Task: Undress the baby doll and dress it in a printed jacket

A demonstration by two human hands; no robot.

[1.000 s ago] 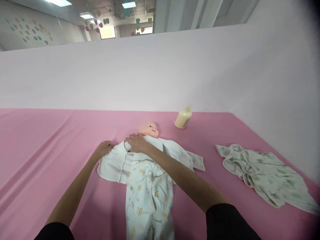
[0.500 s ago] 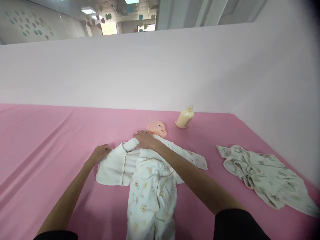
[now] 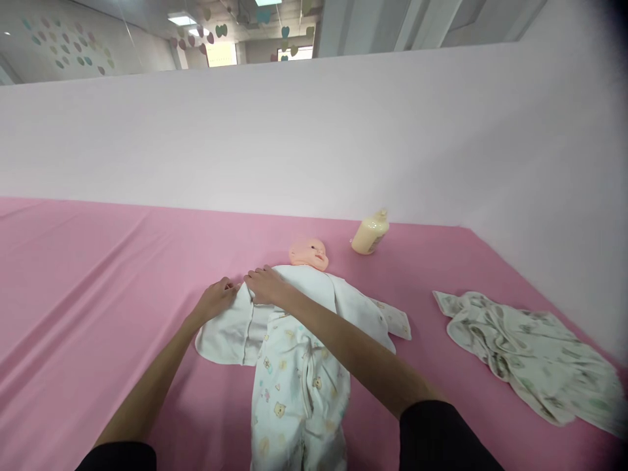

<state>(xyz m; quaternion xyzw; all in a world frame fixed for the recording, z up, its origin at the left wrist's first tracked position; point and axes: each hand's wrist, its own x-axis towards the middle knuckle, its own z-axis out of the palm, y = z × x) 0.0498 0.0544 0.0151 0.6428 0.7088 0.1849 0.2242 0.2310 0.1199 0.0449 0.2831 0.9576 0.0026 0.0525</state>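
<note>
A baby doll (image 3: 308, 254) lies face up, its head showing above a white baby shirt (image 3: 314, 282). The shirt is spread out around its upper body, one sleeve with a printed cuff pointing right. Lower down, white baby pants (image 3: 299, 392) printed with little bears cover the doll's legs. At the shirt's left upper edge, my left hand (image 3: 218, 301) has its fingers closed on the cloth. Close beside it, my right hand (image 3: 265, 286) grips the same edge from above, its forearm crossing over the doll. The doll's arms are hidden.
A cream pump bottle (image 3: 370, 233) stands tilted in view behind the doll, to the right. A crumpled white cloth with green print (image 3: 530, 353) lies at the right. Pink sheeting (image 3: 98, 294) covers the surface, bounded by a white padded wall (image 3: 220, 144).
My right hand has moved left from near the doll's neck, drawing shirt cloth over its chest. My left hand has shifted right, so the hands are closer together. The view has shifted slightly.
</note>
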